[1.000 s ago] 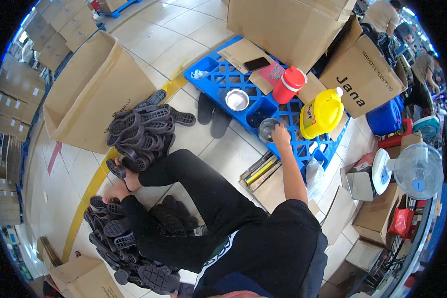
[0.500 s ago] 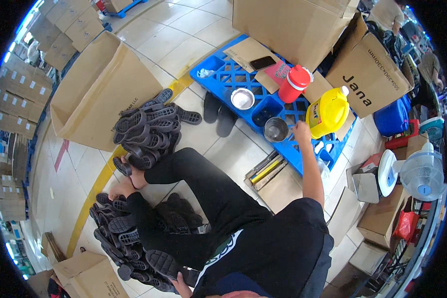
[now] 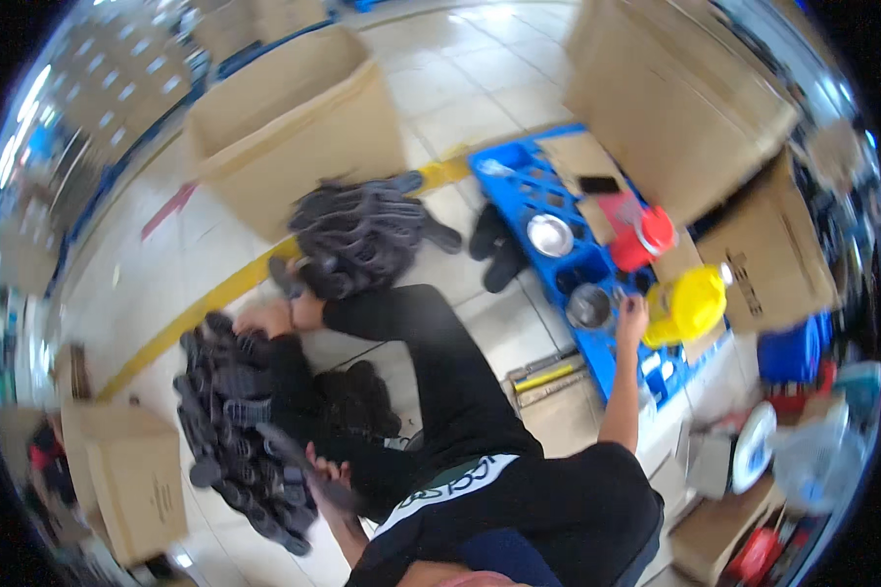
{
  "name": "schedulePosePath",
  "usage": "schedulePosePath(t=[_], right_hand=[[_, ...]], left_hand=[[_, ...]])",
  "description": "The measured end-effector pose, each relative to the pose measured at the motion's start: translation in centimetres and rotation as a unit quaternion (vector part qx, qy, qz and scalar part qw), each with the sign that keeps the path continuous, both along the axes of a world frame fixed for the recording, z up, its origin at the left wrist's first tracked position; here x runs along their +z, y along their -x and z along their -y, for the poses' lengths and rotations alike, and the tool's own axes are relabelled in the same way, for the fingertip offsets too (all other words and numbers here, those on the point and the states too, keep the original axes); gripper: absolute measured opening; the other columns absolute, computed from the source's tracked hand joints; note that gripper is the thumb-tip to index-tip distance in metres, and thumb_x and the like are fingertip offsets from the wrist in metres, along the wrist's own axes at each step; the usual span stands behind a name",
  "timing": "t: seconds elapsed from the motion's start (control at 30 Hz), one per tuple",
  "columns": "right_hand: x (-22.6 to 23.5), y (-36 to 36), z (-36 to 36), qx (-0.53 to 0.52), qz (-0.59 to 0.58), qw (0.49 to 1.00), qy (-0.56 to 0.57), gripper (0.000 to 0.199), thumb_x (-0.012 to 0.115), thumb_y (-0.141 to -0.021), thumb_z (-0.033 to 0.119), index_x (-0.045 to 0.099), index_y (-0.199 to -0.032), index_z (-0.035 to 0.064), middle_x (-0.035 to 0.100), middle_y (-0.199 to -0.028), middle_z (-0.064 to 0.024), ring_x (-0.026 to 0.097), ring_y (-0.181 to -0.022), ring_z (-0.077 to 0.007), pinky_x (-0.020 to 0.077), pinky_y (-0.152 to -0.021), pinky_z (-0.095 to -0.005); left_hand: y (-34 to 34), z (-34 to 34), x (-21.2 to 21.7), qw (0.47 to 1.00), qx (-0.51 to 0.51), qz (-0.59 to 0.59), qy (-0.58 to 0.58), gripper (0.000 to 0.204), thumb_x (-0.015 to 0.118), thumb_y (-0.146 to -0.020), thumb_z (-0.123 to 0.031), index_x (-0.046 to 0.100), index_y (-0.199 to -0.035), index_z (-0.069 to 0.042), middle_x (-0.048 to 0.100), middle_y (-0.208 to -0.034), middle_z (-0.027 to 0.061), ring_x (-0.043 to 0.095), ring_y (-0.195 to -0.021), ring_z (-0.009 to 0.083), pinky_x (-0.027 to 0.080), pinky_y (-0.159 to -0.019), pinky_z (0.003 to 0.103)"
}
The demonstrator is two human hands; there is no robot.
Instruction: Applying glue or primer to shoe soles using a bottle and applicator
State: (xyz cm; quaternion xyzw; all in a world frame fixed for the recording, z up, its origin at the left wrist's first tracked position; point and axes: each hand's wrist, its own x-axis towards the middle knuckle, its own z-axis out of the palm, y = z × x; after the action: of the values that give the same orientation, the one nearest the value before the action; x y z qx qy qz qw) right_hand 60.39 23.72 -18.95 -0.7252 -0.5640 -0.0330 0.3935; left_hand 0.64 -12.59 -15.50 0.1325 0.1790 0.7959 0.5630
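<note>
Left to right. A small cardboard box [image 3: 132, 479] stands on the floor [image 3: 480, 98] outboard of the left hand; its contents are not visible. Beside it lies a heap of dark shoe soles [image 3: 230, 421]. The left hand [image 3: 321, 468] is closed around one dark sole [image 3: 303, 470] at the near edge of that heap. Judged by appearance, the sole is light, rubbery and flexible; gripping it across the narrow waist should give the best control. A second pile of soles [image 3: 362, 235] lies ahead, in front of a large open carton [image 3: 294, 147] whose interior is hidden.

The right hand [image 3: 633, 315] reaches to the rim of a steel bowl [image 3: 588, 306] on the blue pallet [image 3: 519, 181]; whether it grips cannot be told. The bowl appears empty, rigid and smooth. A second steel bowl [image 3: 549, 235], a red jug [image 3: 634, 232] and a yellow jug [image 3: 687, 305] stand near.
</note>
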Motion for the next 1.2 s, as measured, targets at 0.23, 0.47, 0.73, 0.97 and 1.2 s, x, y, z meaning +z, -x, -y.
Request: schedulePosePath(t=[0.23, 0.47, 0.73, 0.97, 1.2], right_hand=[[7.0, 23.7, -5.5, 0.203, -0.666, 0.673, 0.248, 0.012, 0.059, -0.09, 0.015, 0.061, -0.084, 0.0042, 0.063, -0.076, -0.0051, 0.057, -0.061, -0.0109, 0.0453, -0.051, -0.0273], [22.4, 50.0, 6.0, 0.626, -0.423, 0.573, 0.316, 0.015, 0.048, -0.099, 0.013, 0.056, -0.092, 0.0033, 0.058, -0.074, -0.0044, 0.051, -0.054, -0.0083, 0.038, -0.048, -0.0216], [24.3, 57.3, 10.0, 0.647, -0.35, 0.604, 0.306, 0.018, 0.047, -0.099, 0.013, 0.056, -0.089, 0.0013, 0.051, -0.068, 0.0007, 0.044, -0.05, -0.0044, 0.0343, -0.047, -0.02], [23.9, 58.4, 10.0, 0.646, -0.299, 0.645, 0.279, 0.016, 0.049, -0.098, 0.011, 0.056, -0.088, 0.001, 0.051, -0.064, 0.0016, 0.046, -0.052, -0.0042, 0.0355, -0.048, -0.02], [24.6, 57.2, 8.6, 0.801, -0.087, 0.58, 0.12, 0.009, 0.059, -0.087, 0.009, 0.054, -0.09, 0.0015, 0.054, -0.069, -0.007, 0.055, -0.057, -0.02, 0.043, -0.053, -0.0311]], left_hand=[[-2.2, -8.6, 9.2, 0.968, 0.075, -0.055, 0.231, 0.054, 0.05, -0.095, -0.03, 0.037, -0.141, -0.003, 0.048, -0.142, 0.0169, 0.056, -0.117, 0.0406, 0.046, -0.098, 0.053], [-1.1, -11.5, 12.0, 0.979, 0.059, -0.039, 0.189, 0.06, 0.026, -0.103, -0.048, 0.036, -0.142, -0.004, 0.052, -0.136, 0.0154, 0.056, -0.119, 0.0351, 0.045, -0.102, 0.048], [-1.0, -11.1, 13.5, 0.969, 0.059, -0.095, 0.221, 0.066, 0.025, -0.101, -0.057, 0.034, -0.145, -0.009, 0.053, -0.135, 0.013, 0.051, -0.126, 0.0288, 0.036, -0.107, 0.047], [-0.6, -10.8, 11.6, 0.967, 0.053, -0.105, 0.225, 0.069, 0.023, -0.099, -0.061, 0.033, -0.145, -0.011, 0.052, -0.136, 0.0126, 0.052, -0.124, 0.0274, 0.036, -0.107, 0.046], [0.1, -10.6, 13.0, 0.977, 0.017, -0.091, 0.194, 0.077, 0.022, -0.096, -0.067, 0.03, -0.146, -0.01, 0.051, -0.136, 0.0147, 0.056, -0.118, 0.0312, 0.044, -0.1, 0.047]])
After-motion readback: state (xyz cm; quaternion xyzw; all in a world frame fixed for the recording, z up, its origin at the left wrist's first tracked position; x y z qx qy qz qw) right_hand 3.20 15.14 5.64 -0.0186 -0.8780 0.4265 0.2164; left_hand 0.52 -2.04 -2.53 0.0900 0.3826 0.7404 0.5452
